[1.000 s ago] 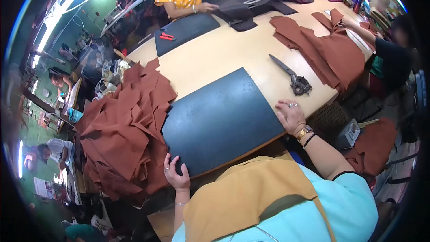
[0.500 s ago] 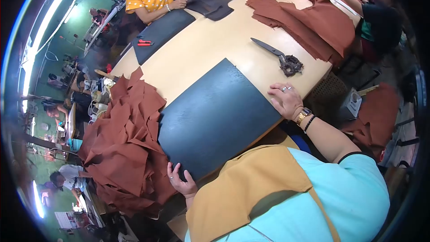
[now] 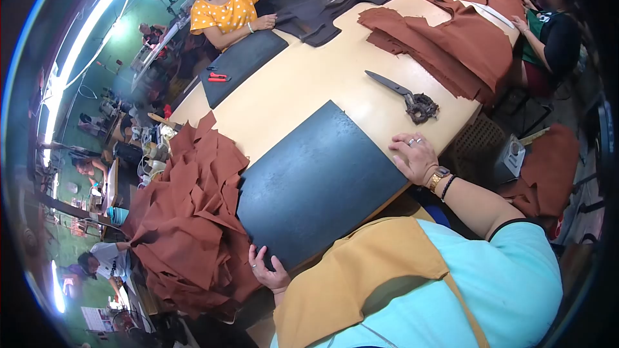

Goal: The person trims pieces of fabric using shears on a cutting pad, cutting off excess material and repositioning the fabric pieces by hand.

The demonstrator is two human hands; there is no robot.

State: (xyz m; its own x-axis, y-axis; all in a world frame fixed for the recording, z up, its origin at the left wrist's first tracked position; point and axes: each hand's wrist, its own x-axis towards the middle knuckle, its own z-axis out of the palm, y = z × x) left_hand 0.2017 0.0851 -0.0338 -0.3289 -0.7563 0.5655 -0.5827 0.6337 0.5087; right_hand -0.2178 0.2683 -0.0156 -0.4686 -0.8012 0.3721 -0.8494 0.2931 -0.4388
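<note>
A dark blue-grey cutting mat (image 3: 319,183) lies at the near edge of the table, with nothing on top of it. My left hand (image 3: 267,274) rests at the mat's near left corner, fingers apart and holding nothing. Beside the mat's right corner, my right hand (image 3: 416,160) lies on the tabletop with its fingers loosely spread. Large dark scissors (image 3: 403,95), their handles wrapped in brown strips, lie beyond my right hand. A heap of reddish-brown cut pieces (image 3: 193,219) adjoins the mat on the left.
Reddish-brown sheets (image 3: 445,48) are stacked across the table (image 3: 303,71). A person in a yellow dotted top (image 3: 229,9) handles dark material (image 3: 316,16) near another mat (image 3: 242,61) carrying a red cutter (image 3: 219,78). At far right, another person (image 3: 548,38) sits near a metal ruler (image 3: 496,14).
The view has tilted slightly, so the table appears lower. My hands keep their places beside the mat. The seated person at right has brought their hands nearer their body, by the brown material.
</note>
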